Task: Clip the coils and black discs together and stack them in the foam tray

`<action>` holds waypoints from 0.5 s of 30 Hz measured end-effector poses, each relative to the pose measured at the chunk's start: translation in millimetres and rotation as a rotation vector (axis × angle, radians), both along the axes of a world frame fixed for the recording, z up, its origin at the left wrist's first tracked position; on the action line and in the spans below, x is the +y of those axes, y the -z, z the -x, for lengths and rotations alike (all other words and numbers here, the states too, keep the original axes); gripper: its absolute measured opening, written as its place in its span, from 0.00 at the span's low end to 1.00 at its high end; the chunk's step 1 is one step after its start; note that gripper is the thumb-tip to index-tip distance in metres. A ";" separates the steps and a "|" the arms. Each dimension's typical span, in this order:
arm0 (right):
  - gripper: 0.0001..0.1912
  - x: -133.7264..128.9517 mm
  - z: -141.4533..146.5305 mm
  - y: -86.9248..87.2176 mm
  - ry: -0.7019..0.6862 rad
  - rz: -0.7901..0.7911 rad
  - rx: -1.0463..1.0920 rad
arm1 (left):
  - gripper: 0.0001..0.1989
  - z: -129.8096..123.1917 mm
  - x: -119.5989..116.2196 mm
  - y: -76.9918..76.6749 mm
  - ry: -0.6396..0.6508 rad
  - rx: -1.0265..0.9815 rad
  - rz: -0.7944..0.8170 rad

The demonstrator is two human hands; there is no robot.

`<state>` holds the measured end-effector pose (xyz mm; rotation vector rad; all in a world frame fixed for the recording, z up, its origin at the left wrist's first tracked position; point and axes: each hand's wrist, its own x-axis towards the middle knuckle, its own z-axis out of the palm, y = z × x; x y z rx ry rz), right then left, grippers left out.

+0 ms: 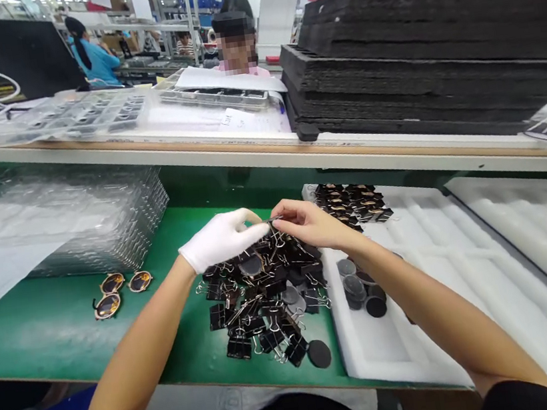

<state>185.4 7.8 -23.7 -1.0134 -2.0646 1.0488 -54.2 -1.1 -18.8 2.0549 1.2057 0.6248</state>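
My left hand (225, 238), in a white glove, is closed with its thumb and fingers pinching a small black binder clip (274, 221). From the other side my bare right hand (309, 224) grips the same clip with bent fingers, which partly hide it. Right beneath both hands lies a loose heap of black binder clips (254, 325) with silver wire handles. Dark round discs are mixed into the heap, and one disc (318, 354) lies at its front edge on the green table (182, 351).
At right, a white foam tray (409, 241) holds rows of binder clips (351, 201) and dark discs (359, 284); another foam tray (532, 218) is beside it. Round amber lenses (124, 292) and stacked clear plastic trays (119, 218) are left. Black foam sheets (388, 82) load the shelf (186, 152). People sit beyond.
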 end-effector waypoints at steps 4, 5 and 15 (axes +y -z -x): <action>0.15 -29.5 -11.0 -11.8 0.101 0.094 0.120 | 0.23 -34.6 -8.6 -13.5 0.199 0.084 -0.136; 0.16 -36.3 -11.7 -10.3 0.189 0.154 0.225 | 0.24 -42.5 -10.9 -14.3 0.222 0.067 -0.164; 0.27 -51.2 -12.0 14.5 0.609 0.638 1.000 | 0.20 -108.1 -45.1 -4.9 -0.044 0.290 -1.163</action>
